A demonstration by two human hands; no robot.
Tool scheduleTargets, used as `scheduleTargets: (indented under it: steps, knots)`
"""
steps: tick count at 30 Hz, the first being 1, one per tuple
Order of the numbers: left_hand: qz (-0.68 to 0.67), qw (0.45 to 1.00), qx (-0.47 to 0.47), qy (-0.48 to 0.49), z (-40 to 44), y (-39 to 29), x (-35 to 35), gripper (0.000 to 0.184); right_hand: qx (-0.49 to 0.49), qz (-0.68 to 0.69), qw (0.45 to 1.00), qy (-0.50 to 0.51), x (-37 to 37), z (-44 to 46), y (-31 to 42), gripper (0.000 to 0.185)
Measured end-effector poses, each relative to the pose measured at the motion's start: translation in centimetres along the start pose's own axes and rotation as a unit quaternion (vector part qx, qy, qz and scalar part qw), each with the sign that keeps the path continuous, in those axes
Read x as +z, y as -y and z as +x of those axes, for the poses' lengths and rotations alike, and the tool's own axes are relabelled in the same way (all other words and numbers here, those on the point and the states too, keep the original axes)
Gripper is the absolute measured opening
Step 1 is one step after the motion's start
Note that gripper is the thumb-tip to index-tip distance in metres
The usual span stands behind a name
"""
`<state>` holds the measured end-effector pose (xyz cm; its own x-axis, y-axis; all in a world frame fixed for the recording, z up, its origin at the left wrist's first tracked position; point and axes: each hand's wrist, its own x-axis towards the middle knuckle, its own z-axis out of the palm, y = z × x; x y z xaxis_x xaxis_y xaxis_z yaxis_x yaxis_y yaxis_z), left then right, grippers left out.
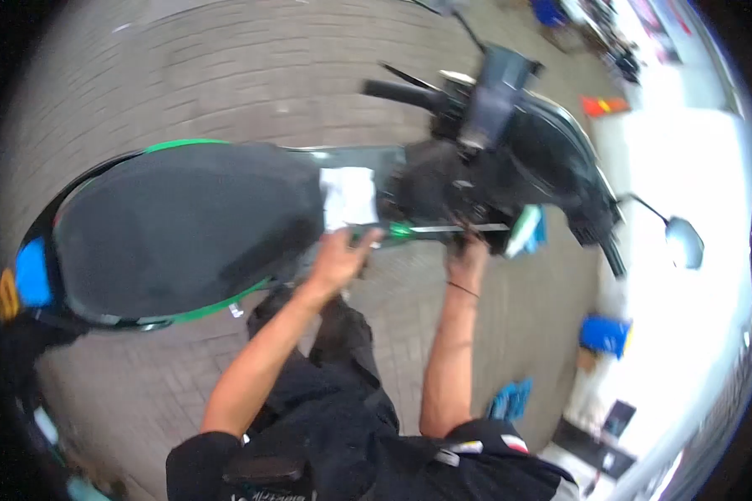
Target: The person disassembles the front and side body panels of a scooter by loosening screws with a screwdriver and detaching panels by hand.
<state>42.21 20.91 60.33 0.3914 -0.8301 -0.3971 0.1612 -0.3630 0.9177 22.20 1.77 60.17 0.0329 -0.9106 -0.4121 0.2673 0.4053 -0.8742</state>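
Note:
A black-seated scooter (184, 225) with green trim stands crosswise before me. Along its near side lies a long screwdriver with a green handle (399, 230) and a bright shaft pointing right. My left hand (340, 259) is closed at the rear end of this handle, beside a white paper or cloth (349, 197) at the seat's front. Farther right, my right hand (468, 253) is at the shaft, against the dark bodywork below the handlebar. Its fingers look drawn together, but blur and shadow hide what they hold. A white and blue item (526, 231) sits just beyond it.
The handlebar's left grip (401, 93) and a round mirror (683, 243) stick out from the scooter's front. A blue container (605, 335) stands by the white surface on the right. Blue material (510, 400) lies on the paved floor (405, 334).

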Motion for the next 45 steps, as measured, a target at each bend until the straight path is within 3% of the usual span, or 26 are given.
scheduleTargets:
  steps: [3, 5, 8, 9, 10, 12, 13, 14, 17, 19, 22, 23, 24, 25, 27, 29, 30, 32, 33, 34, 36, 40, 41, 43, 44, 45]
  knots:
    - [-0.001, 0.997, 0.081, -0.01, -1.0, -1.7, -0.3, 0.044, -0.009, 0.08, 0.997, 0.019, -2.1, 1.8, -0.3, 0.024]
    - [0.055, 0.968, 0.246, -0.006, -0.5, -1.8, -0.1, 0.048, 0.018, 0.083, 0.994, 0.073, -2.7, 1.9, 0.4, 0.017]
    - [-0.074, 0.987, 0.14, -0.001, -0.6, -2.2, 0.2, 0.048, 0.015, 0.073, 0.996, 0.046, -1.8, 1.8, 0.5, 0.017]
    - [-0.108, 0.994, 0.002, 0.017, 0.0, -2.2, 0.0, 0.05, 0.014, 0.082, 0.994, 0.064, -1.6, 1.7, 0.4, 0.018]
    - [-0.107, 0.994, -0.003, 0.014, 0.7, -2.0, -0.2, 0.05, 0.019, 0.082, 0.994, 0.064, -1.5, 1.6, 0.3, 0.018]
    - [0.107, 0.99, -0.027, 0.087, 1.1, -1.9, -0.5, 0.056, 0.004, 0.078, 0.995, 0.061, -2.0, 1.9, 0.3, 0.019]
    - [0.106, 0.982, 0.158, 0.019, 0.6, -1.1, -0.4, 0.051, 0.011, 0.094, 0.994, 0.061, -2.5, 2.4, 0.4, 0.019]
    - [0.105, 0.982, 0.155, 0.019, 0.6, -1.4, -0.2, 0.051, 0.013, 0.093, 0.994, 0.06, -2.8, 2.5, 0.7, 0.019]
    - [0.053, 0.938, 0.338, -0.061, 0.9, -2.5, 0.1, 0.039, 0.011, 0.091, 0.991, 0.103, -3.1, 3.0, 0.8, 0.018]
    - [-0.037, 0.988, 0.146, -0.035, 1.0, -1.9, 0.1, 0.033, 0.013, 0.086, 0.994, 0.073, -3.4, 3.1, 0.7, 0.019]
    - [0.104, 0.99, 0.085, 0.051, 1.2, -1.7, -0.1, 0.043, 0.008, 0.098, 0.992, 0.079, -2.3, 2.2, 0.9, 0.019]
    - [0.093, 0.976, 0.195, 0.016, 0.6, -2.1, -0.3, 0.042, 0.009, 0.098, 0.992, 0.079, -2.2, 2.3, 1.0, 0.019]
    - [0.093, 0.976, 0.194, 0.016, 0.8, -1.9, -0.3, 0.042, 0.002, 0.086, 0.993, 0.083, -2.2, 2.4, 1.3, 0.017]
    - [0.137, 0.945, 0.297, -0.023, 1.1, -1.7, -0.2, 0.04, -0.003, 0.074, 0.993, 0.087, -2.4, 2.5, 1.4, 0.016]
    - [0.18, 0.899, 0.395, -0.063, 1.2, -2.0, 0.1, 0.039, 0.003, 0.074, 0.992, 0.103, -2.9, 3.0, 1.3, 0.015]
    - [0.044, 0.96, 0.249, -0.119, 0.8, -2.6, 0.3, 0.035, 0.006, 0.077, 0.99, 0.118, -3.1, 3.0, 1.4, 0.014]
    - [0.045, 0.961, 0.247, -0.118, 1.1, -2.6, 0.0, 0.035, 0.002, 0.054, 0.992, 0.118, -3.1, 3.0, 1.4, 0.014]
    - [0.147, 0.982, -0.004, 0.12, 1.9, -2.6, -0.9, 0.042, 0.003, 0.032, 0.992, 0.119, -2.8, 3.1, 1.5, 0.014]
    - [0.179, 0.978, 0.089, 0.067, 1.2, -2.9, -0.9, 0.042, 0.006, 0.046, 0.991, 0.122, -2.7, 3.1, 1.8, 0.015]
    - [0.18, 0.977, 0.089, 0.069, 1.2, -3.0, -0.8, 0.042, 0.007, 0.061, 0.99, 0.124, -2.6, 3.0, 2.0, 0.016]
    - [0.275, 0.891, 0.353, -0.073, 1.1, -3.1, -0.5, 0.037, 0.018, 0.086, 0.988, 0.131, -3.5, 3.7, 2.0, 0.017]
    - [0.135, 0.934, 0.306, -0.124, 1.8, -3.5, -0.5, 0.032, 0.043, 0.093, 0.98, 0.172, -4.2, 4.4, 2.5, 0.012]
    - [0.13, 0.981, 0.146, -0.002, 2.3, -3.7, -1.4, 0.035, 0.042, 0.094, 0.98, 0.171, -4.1, 4.3, 2.4, 0.012]
    - [0.14, 0.984, -0.021, 0.106, 1.8, -4.2, -1.7, 0.046, 0.038, 0.1, 0.988, 0.108, -3.5, 4.2, 2.2, 0.012]
    - [0.141, 0.984, -0.021, 0.105, 1.4, -4.1, -1.4, 0.046, 0.039, 0.101, 0.988, 0.109, -2.9, 4.0, 2.3, 0.012]
    - [0.223, 0.967, 0.115, 0.042, 1.2, -3.5, -1.1, 0.048, 0.03, 0.096, 0.991, 0.083, -2.2, 3.8, 2.5, 0.016]
